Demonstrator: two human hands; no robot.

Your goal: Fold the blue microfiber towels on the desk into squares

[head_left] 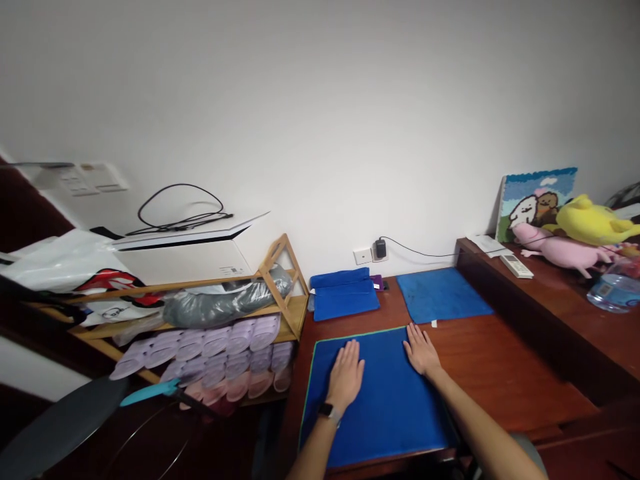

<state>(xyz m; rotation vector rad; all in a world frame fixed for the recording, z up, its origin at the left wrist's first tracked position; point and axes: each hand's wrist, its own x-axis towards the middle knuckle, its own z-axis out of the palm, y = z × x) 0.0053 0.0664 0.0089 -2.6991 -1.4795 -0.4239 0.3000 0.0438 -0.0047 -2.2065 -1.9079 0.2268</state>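
A blue cloth (385,407) with a thin green edge lies spread flat on the reddish-brown wooden table (520,373). My left hand (346,375) rests palm down on its left part, fingers stretched out, a watch on the wrist. At the cloth's far right corner my right hand (421,349) lies flat, fingers extended, partly over the cloth's right edge. Neither hand grips anything. Behind my right hand a second blue cloth (443,295) lies flat with a small white tag. A folded blue cloth (345,297) sits at the table's back left.
On the left, a wooden rack (295,313) holds several slippers (215,343) and a white box (190,260). A raised surface at right carries a remote (517,266), plush toys (565,248) and a bottle (614,290). A black plug (381,249) sits in the wall socket.
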